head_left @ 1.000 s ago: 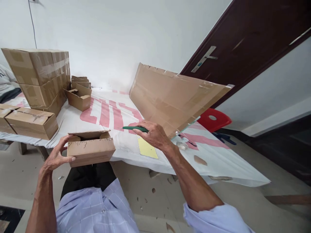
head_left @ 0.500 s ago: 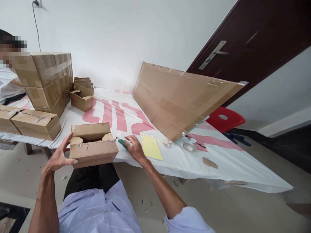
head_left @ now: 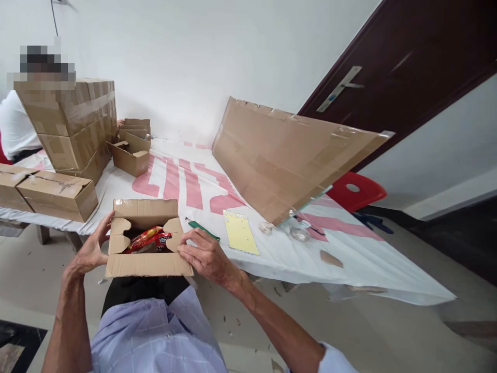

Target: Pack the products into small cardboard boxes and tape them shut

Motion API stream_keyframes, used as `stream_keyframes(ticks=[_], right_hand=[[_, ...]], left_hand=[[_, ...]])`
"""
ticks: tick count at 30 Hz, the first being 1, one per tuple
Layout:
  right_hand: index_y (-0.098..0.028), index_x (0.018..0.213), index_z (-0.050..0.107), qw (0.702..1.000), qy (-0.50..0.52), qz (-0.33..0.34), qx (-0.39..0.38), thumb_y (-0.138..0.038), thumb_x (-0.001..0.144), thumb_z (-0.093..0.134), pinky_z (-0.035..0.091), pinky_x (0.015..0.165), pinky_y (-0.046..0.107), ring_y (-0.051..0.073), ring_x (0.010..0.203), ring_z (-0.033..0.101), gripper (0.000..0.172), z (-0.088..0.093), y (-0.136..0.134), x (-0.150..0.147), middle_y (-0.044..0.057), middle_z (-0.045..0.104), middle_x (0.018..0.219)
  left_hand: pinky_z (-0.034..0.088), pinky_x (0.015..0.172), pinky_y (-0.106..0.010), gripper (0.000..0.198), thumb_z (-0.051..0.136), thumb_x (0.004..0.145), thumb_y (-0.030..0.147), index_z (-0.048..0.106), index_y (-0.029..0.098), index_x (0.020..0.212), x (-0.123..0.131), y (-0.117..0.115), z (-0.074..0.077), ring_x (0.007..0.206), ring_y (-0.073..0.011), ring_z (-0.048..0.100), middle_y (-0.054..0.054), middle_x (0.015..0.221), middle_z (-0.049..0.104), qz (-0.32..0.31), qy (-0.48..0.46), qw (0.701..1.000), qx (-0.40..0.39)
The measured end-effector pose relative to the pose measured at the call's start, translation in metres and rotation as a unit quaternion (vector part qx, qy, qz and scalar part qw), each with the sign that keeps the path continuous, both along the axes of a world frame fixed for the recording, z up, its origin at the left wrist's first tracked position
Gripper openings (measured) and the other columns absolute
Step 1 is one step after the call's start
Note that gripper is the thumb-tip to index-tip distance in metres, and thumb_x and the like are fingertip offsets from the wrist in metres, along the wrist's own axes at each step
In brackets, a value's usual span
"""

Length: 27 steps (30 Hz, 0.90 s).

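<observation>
An open cardboard box [head_left: 149,265] sits at the near table edge in front of my body, its flaps spread. Inside lie shiny red packets [head_left: 149,239], partly hidden by the side flaps. My left hand [head_left: 91,251] grips the box's left side, thumb toward me and fingers behind. On the right side, my right hand [head_left: 207,256] holds the box near its right flap, with the fingertips on the cardboard. A green utility knife [head_left: 205,230] lies on the cloth just beyond my right hand, and a yellow sheet [head_left: 240,233] is to its right.
Taped boxes [head_left: 83,122] are stacked at the left, with closed boxes [head_left: 58,191] before them. Another open box [head_left: 132,154] stands behind. A large cardboard sheet [head_left: 287,150] leans at the back right. A person [head_left: 19,124] sits beyond the stack; a red chair [head_left: 355,190] is at right.
My right hand has let go of the green knife, left it on the cloth and moved left onto the box. The front flap has folded down toward me, showing the red packets.
</observation>
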State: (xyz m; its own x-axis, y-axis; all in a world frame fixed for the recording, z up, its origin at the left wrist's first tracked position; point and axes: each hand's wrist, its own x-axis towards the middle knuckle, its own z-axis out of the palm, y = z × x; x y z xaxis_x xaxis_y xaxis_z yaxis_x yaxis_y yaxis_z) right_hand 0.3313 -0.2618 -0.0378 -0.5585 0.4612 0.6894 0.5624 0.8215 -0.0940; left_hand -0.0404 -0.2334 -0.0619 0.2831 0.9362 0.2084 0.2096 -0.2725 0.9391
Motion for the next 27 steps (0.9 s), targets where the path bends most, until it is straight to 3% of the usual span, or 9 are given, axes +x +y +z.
stream_keyframes(ticks=[4,8,13,17,22,24,27], right_hand=[[-0.022,0.101,0.077,0.998,-0.036,0.033,-0.025,-0.016,0.1,0.07,0.059,0.093,0.044,0.025,0.105,0.068,0.01,0.012,0.009,-0.008,0.009,0.078,0.11],[-0.022,0.1,0.079,0.987,-0.113,0.104,-0.049,-0.016,0.103,0.065,0.055,0.109,0.045,0.024,0.117,0.07,0.016,0.022,0.027,-0.027,0.006,0.081,0.113],[-0.021,0.088,0.077,0.98,-0.188,0.057,-0.03,-0.024,0.101,0.07,0.053,0.106,0.047,0.027,0.112,0.067,0.016,0.03,0.033,-0.03,0.009,0.077,0.097],[-0.02,0.088,0.075,0.986,-0.165,-0.021,-0.017,-0.023,0.103,0.068,0.054,0.094,0.044,0.027,0.102,0.064,0.017,0.043,0.031,-0.006,0.01,0.073,0.095],[-0.021,0.091,0.076,0.991,-0.102,-0.007,-0.092,-0.017,0.107,0.057,0.054,0.087,0.041,0.023,0.088,0.066,0.025,0.052,0.042,0.022,0.007,0.074,0.087],[-0.022,0.097,0.078,0.991,-0.062,0.004,-0.118,-0.016,0.107,0.055,0.057,0.089,0.043,0.024,0.091,0.069,0.025,0.051,0.044,0.029,0.008,0.077,0.091],[-0.024,0.109,0.079,0.989,0.001,0.014,-0.146,-0.014,0.106,0.052,0.059,0.101,0.048,0.026,0.112,0.072,0.029,0.044,0.043,0.035,0.009,0.08,0.11]], left_hand=[[0.044,0.125,-0.057,0.143,0.102,0.057,0.061,0.025,0.03,0.174,0.007,-0.002,0.005,0.16,-0.0472,0.036,-0.02,0.178,0.031,-0.009,0.005,1.0,0.005],[0.043,0.126,-0.057,0.142,0.101,0.059,0.061,0.025,0.031,0.174,0.016,-0.003,0.009,0.158,-0.0456,0.041,-0.019,0.176,0.035,-0.022,0.019,0.999,0.015],[0.045,0.125,-0.057,0.139,0.101,0.06,0.062,0.027,0.031,0.173,0.016,-0.002,0.007,0.158,-0.0463,0.041,-0.019,0.175,0.036,-0.019,0.021,0.999,0.018],[0.045,0.124,-0.059,0.137,0.1,0.062,0.062,0.027,0.03,0.173,0.013,-0.001,0.004,0.158,-0.0479,0.039,-0.02,0.177,0.032,-0.028,0.016,0.999,0.014],[0.042,0.125,-0.062,0.134,0.098,0.065,0.061,0.026,0.031,0.173,0.012,0.003,0.0,0.158,-0.0471,0.04,-0.019,0.176,0.034,-0.036,-0.001,0.999,0.019],[0.042,0.125,-0.062,0.132,0.098,0.066,0.058,0.026,0.03,0.173,0.012,0.004,0.0,0.158,-0.0465,0.04,-0.019,0.175,0.036,-0.029,0.008,0.999,0.012],[0.044,0.124,-0.059,0.133,0.098,0.065,0.057,0.026,0.03,0.173,0.012,0.005,0.002,0.158,-0.0462,0.039,-0.018,0.174,0.038,-0.016,0.012,1.0,0.002]])
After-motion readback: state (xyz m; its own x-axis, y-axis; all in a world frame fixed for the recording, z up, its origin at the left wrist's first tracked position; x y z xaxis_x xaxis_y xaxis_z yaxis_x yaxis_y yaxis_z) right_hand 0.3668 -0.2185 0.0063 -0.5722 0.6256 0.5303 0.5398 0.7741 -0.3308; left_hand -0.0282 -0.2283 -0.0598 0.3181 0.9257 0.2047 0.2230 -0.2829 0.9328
